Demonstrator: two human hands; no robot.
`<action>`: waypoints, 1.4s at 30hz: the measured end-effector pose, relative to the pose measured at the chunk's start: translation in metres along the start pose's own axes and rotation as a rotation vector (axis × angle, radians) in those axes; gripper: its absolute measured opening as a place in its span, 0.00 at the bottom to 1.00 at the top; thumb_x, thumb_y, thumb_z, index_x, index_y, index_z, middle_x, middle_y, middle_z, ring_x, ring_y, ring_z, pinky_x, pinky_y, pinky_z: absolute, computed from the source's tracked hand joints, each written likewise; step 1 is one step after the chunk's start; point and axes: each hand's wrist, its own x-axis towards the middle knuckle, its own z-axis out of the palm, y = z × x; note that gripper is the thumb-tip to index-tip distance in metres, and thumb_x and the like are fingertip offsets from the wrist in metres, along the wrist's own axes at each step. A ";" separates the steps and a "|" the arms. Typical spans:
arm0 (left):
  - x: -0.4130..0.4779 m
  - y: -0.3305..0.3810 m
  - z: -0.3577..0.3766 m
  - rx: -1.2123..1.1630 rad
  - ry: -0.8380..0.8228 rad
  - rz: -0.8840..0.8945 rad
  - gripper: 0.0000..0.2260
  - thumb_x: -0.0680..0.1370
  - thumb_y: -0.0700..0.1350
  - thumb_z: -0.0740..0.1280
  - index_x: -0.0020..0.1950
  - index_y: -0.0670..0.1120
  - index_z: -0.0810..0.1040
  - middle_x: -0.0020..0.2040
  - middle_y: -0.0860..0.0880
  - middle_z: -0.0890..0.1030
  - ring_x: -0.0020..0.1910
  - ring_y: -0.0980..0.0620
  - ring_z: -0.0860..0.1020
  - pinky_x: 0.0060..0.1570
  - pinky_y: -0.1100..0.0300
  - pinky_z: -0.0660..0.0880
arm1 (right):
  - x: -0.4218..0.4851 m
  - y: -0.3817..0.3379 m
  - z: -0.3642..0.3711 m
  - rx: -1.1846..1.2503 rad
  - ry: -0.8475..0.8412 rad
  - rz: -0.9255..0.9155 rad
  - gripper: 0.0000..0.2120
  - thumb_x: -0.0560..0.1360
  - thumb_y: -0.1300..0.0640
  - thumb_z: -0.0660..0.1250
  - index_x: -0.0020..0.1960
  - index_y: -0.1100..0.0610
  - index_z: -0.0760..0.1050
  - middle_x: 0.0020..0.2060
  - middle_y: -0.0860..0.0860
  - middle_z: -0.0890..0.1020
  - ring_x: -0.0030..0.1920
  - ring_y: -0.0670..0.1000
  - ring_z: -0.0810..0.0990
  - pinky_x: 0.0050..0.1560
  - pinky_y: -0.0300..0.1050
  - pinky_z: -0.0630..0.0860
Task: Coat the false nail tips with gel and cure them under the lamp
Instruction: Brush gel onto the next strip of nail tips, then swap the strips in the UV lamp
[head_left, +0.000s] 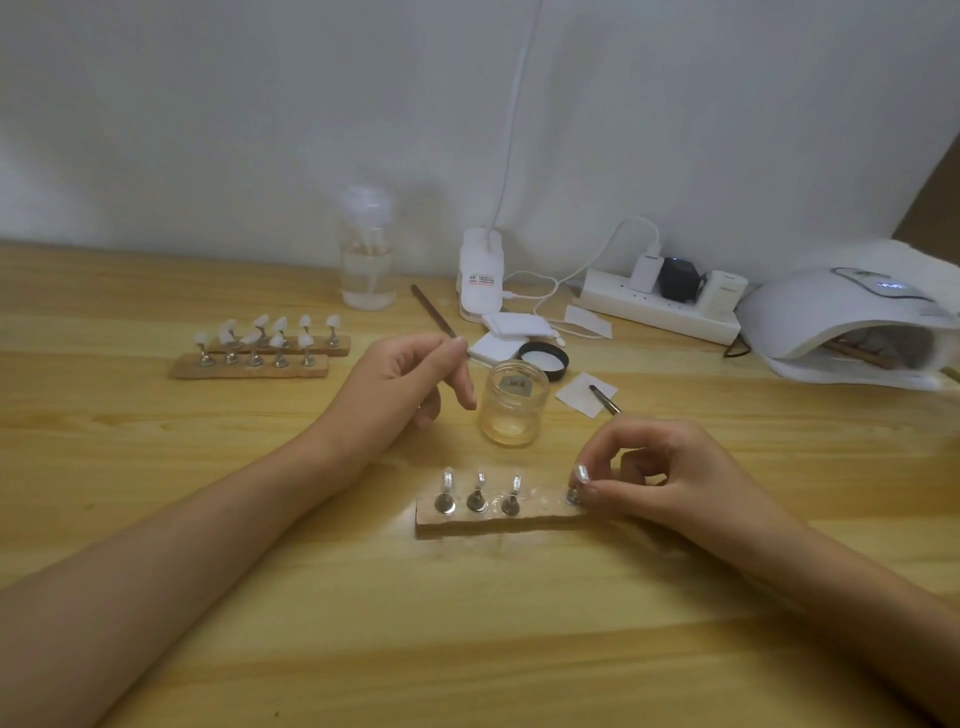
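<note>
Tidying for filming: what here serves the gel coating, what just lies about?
Job: thin brown brush in left hand; clear glass gel jar; near wooden strip of nail tips at right hand; white dome curing lamp.
Idle: clear pump bottle; white clip-shaped device; dark spare brush.

A plain off-white painted wall (208, 104) is seen across the whole far side. It is met along its lower edge by a light, yellowish wooden tabletop (337, 649), whose long grain lines are run from left to right. The tabletop is spread from the near edge up to the wall. At the far right, a brown panel (937, 192) with a slanted edge is seen against the wall. A thin white cable (520, 104) is hung down the wall near the middle. Soft, even light is cast, and faint grey shadows are thrown on the lower wall.
</note>
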 end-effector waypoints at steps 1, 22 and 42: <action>0.000 0.000 0.000 0.002 0.001 -0.001 0.17 0.83 0.47 0.60 0.39 0.40 0.78 0.39 0.49 0.84 0.25 0.57 0.69 0.29 0.71 0.68 | 0.000 0.001 0.000 -0.010 -0.003 -0.007 0.05 0.69 0.57 0.77 0.40 0.49 0.83 0.41 0.53 0.84 0.29 0.45 0.70 0.32 0.41 0.69; 0.000 -0.002 -0.002 -0.006 0.026 0.009 0.19 0.83 0.48 0.60 0.39 0.39 0.78 0.38 0.48 0.84 0.25 0.57 0.70 0.30 0.72 0.68 | -0.004 0.007 -0.010 -0.294 0.053 -0.211 0.12 0.67 0.56 0.80 0.47 0.44 0.83 0.46 0.42 0.80 0.31 0.44 0.70 0.33 0.30 0.67; 0.019 0.056 0.155 0.881 -0.450 0.429 0.16 0.79 0.60 0.57 0.65 0.61 0.70 0.61 0.64 0.72 0.59 0.62 0.67 0.48 0.65 0.70 | -0.069 0.142 -0.203 -0.311 0.532 0.255 0.11 0.66 0.61 0.80 0.45 0.49 0.83 0.42 0.47 0.83 0.31 0.43 0.70 0.34 0.38 0.68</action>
